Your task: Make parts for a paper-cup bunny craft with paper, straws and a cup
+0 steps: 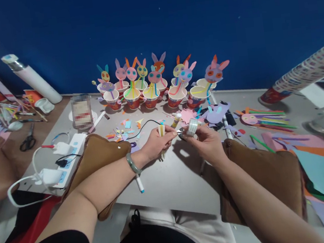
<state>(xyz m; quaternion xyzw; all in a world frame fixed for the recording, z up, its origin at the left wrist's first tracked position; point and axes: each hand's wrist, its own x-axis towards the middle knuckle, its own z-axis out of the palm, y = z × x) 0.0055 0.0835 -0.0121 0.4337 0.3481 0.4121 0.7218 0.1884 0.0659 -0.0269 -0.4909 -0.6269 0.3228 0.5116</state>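
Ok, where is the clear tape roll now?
In the head view, just right of centre, the tape roll is in the right hand, in front of the rabbit cups.

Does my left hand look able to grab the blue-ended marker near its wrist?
Probably not without letting go: your left hand holds a pale yellow item, though the marker has its blue end uncovered.

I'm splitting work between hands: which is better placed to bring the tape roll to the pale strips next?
Probably the right hand: it holds the tape roll, close to the left hand, which is occupied gripping the pale strips.
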